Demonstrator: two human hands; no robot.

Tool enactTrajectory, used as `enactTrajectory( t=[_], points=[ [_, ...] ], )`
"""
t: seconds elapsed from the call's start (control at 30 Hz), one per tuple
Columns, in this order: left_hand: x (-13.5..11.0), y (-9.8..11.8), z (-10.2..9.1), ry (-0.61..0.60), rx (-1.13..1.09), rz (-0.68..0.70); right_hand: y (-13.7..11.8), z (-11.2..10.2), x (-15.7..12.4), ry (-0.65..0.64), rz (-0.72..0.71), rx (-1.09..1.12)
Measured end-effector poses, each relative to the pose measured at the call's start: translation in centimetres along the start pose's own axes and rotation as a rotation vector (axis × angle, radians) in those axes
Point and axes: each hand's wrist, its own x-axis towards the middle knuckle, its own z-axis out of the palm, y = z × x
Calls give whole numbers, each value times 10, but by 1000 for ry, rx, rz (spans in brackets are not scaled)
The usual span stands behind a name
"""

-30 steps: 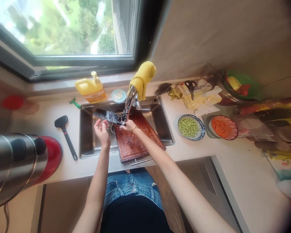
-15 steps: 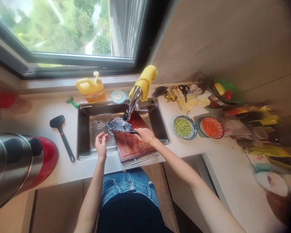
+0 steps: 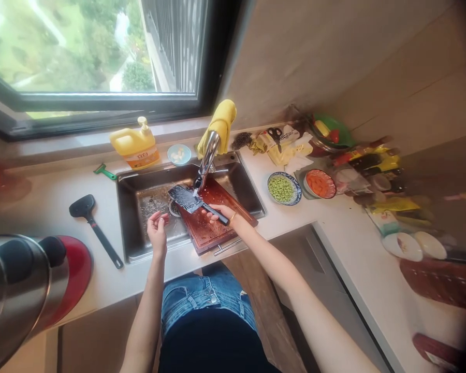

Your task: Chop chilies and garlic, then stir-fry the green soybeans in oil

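Note:
My right hand (image 3: pixel 220 213) grips the black handle of a cleaver (image 3: pixel 186 199), whose wide dark blade lies under the spout of the chrome faucet (image 3: pixel 207 158). Water runs onto the blade. Beneath it, a wet brown wooden cutting board (image 3: pixel 209 235) leans across the sink (image 3: pixel 130 228), its near end on the front rim. My left hand (image 3: pixel 157 225) hovers over the left part of the sink with fingers loosely curled and apart, touching nothing. A yellow cloth (image 3: pixel 223 119) is draped over the top of the faucet.
Behind the sink stand a yellow pump jug (image 3: pixel 135 150) and a small dish of garlic (image 3: pixel 179 154). Left lie a black spatula (image 3: pixel 95 228) and a green peeler (image 3: pixel 105 171). Bowls of green beans (image 3: pixel 282 188) and orange slices (image 3: pixel 320 184) sit right. A steel pot (image 3: pixel 13 280) is near left.
My right hand has turned the cleaver, so its handle now points more toward me and the blade shows more of its face. The whole view has shifted slightly to the right.

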Motion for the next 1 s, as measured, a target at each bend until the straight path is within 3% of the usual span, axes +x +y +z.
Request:
enactTrajectory(
  t=[0.1,0.2,0.27,0.4,0.5,0.7,0.83,0.9,1.0],
  points=[
    [7,1,16,-92,-52,22,11,4,2,159,-248,-218],
    [21,3,52,-157,-143,-38,22,11,21,391,-487,-454],
    [33,1,84,-165,-178,-70,29,16,36,484,-556,-525],
    [54,-11,145,-170,-136,-37,46,27,52,555,-629,-565],
    [62,-25,166,-221,-38,-35,55,31,50,565,-648,-580],
    [75,-48,157,-352,204,82,58,30,25,491,-608,-465],
    [98,-53,136,-246,372,72,55,25,0,444,-524,-405],
    [110,-53,118,-129,373,9,52,24,-9,513,-503,-572],
    [123,-48,93,-21,349,-23,45,28,-12,719,-522,-1134]
  ],
)
